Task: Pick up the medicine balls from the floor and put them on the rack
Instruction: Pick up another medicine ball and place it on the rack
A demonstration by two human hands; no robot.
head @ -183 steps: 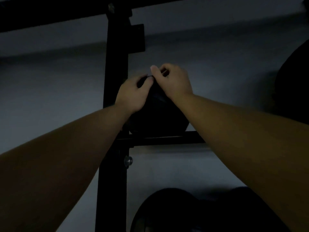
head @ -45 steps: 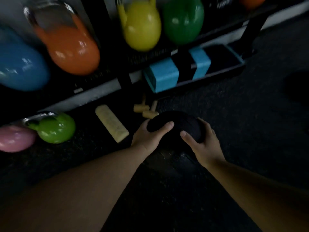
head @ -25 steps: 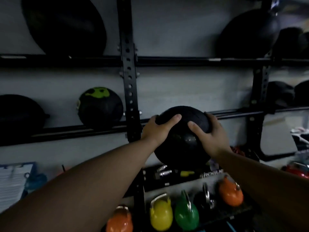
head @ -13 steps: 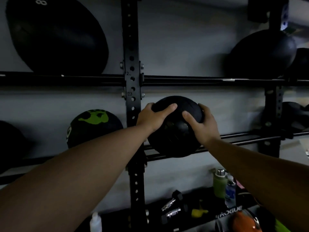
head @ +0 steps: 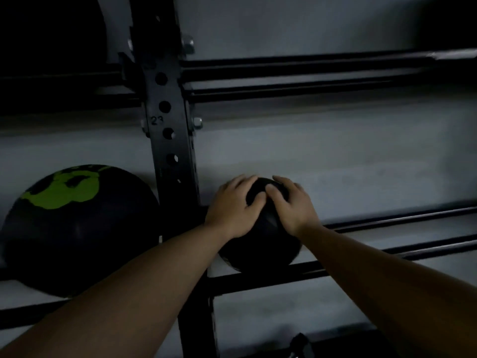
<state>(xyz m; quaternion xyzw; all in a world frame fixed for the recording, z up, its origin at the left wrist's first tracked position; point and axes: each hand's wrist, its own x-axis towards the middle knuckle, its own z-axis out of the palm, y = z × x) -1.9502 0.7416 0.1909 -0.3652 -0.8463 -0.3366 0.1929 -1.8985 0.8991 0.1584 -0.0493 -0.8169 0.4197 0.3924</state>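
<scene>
We are pressing both hands onto a round black rubber medicine ball (head: 260, 244) that is sitting on the middle shelf of the black steel wall rack (head: 170, 140). Our left hand (head: 233, 206) is lying on the ball's upper left, fingers spread and curved over the top, thumb reaching toward the centre. Our right hand (head: 291, 206) is lying on the upper right in the same way, palm down, fingers wrapping the crown. The two thumbs are nearly meeting on top of the ball. Both hands are partly open, cupping the ball rather than closing round it.

The ball is resting at the left end of the shelf's two horizontal black rails (head: 387, 254), just beside the perforated upright post, its underside lying against the front rail. The rails are running off toward the right edge of the rack with a pale grey wall (head: 322, 156) behind them.

On the other side of the post, a larger black medicine ball with a green splash marking (head: 74, 228) is sitting on the same shelf level. Above, another pair of black rails (head: 309, 78) is crossing the rack, and a dark rounded shape (head: 51, 34) is showing at the upper left corner; we cannot tell what it is.
</scene>
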